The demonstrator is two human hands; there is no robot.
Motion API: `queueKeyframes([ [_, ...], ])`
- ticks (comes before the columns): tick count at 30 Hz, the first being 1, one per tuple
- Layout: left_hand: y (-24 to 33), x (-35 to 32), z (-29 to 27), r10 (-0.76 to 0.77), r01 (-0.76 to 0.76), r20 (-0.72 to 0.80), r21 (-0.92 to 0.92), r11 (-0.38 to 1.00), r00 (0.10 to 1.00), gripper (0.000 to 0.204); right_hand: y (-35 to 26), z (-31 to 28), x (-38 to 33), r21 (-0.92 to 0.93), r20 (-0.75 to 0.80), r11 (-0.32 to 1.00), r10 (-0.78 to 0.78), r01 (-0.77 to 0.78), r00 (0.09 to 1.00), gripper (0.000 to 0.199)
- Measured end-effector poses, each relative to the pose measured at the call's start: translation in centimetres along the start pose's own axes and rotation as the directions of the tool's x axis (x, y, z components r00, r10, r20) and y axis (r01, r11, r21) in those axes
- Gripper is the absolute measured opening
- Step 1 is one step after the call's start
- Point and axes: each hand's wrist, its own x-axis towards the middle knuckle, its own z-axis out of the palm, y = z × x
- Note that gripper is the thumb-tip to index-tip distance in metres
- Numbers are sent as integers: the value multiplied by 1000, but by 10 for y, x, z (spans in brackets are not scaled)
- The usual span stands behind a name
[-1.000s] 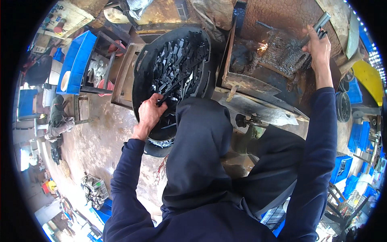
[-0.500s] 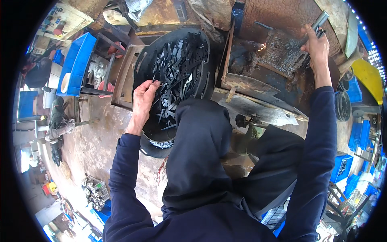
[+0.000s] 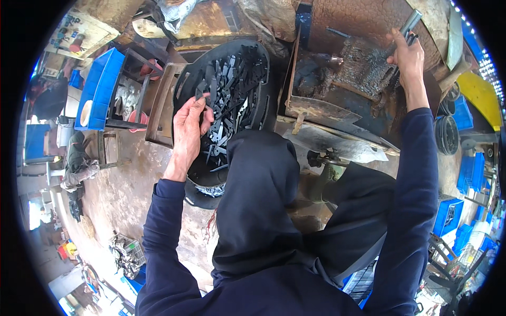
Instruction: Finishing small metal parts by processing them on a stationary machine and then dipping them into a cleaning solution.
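Observation:
My left hand [image 3: 188, 126] is raised over the near left side of a black oval tub [image 3: 182, 158]. Thumb and fingertips pinch a small dark flat metal piece [image 3: 200, 88]. Beneath it, the tub is heaped with dark and grey flat metal pieces [image 3: 229, 79], some long and pointed. At the far right, my right hand [image 3: 409, 58] is closed round a grey metal handle [image 3: 411, 22] with darker rods beside it. That hand is over the right side of an open metal box [image 3: 327, 108] with a dark, crusted interior; the handle's lower end is hidden.
Left of the tub stand a rusty metal tray [image 3: 158, 113] and a blue bin [image 3: 105, 84] on a frame. A second tub [image 3: 203, 197] shows beneath the black one. My covered knees [image 3: 263, 174] are close to tub and box. Blue crates [image 3: 448, 216] line the right side.
My left hand has turned, and a dark flat piece now sticks up from its fingertips. My right hand has shifted slightly left with the handle. An orange glow in the box has faded.

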Motion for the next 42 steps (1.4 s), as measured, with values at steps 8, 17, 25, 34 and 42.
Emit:
queueKeyframes([
  [8, 33, -2, 16, 412, -416, -104, -21, 909, 905, 28, 7, -1, 1, 54, 3, 998, -13, 13, 1000, 38],
  [17, 39, 13, 6, 362, -371, -122, -59, 927, 924, 23, 3, 0, -3, 67, 22, 998, 5, -7, 1000, 38],
  [25, 41, 23, 23, 320, -320, -23, -31, 947, 947, 19, 4, 0, -1, 42, 8, 999, -16, 16, 1000, 37],
  [34, 66, 25, 88, 247, -259, 169, 52, 964, 954, 18, 2, 1, -3, 21, 8, 1000, 23, -23, 1000, 35],
  [42, 109, 34, 193, 396, -438, 382, 27, 899, 835, 18, 0, 0, -1, 30, 10, 999, -14, 14, 1000, 34],
])
